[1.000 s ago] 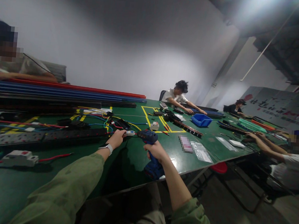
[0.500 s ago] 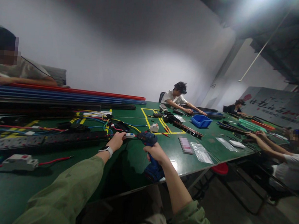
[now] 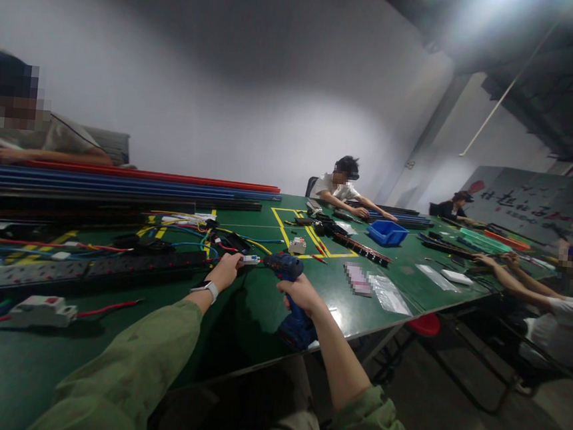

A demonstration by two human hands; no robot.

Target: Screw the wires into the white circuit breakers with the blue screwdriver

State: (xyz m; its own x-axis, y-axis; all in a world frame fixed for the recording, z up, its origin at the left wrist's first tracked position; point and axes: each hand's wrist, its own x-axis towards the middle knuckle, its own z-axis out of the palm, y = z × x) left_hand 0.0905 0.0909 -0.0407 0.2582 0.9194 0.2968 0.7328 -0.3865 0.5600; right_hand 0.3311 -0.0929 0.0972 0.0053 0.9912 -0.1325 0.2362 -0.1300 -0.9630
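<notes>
Over the green table (image 3: 252, 312), my left hand (image 3: 224, 271) is closed on a small white circuit breaker (image 3: 251, 260). My right hand (image 3: 300, 292) grips the handle of a dark blue cordless drill (image 3: 284, 266), its nose pointing left at the breaker's end. Whether the drill's tip touches the breaker is too small to tell. Another white breaker (image 3: 297, 245) stands on the table just beyond the drill. To the left lies a larger white breaker (image 3: 44, 311) with a red wire (image 3: 108, 307) coming out of it.
Long black socket strips (image 3: 141, 267) and coloured wires lie at left, with red and blue rails (image 3: 169, 177) behind. A blue bin (image 3: 388, 232), a terminal strip (image 3: 361, 248) and plastic bags (image 3: 390, 294) are to the right. Several co-workers sit around the tables.
The view has shifted very slightly. Both hands keep their hold on the breaker and the drill, with no clear movement between them.
</notes>
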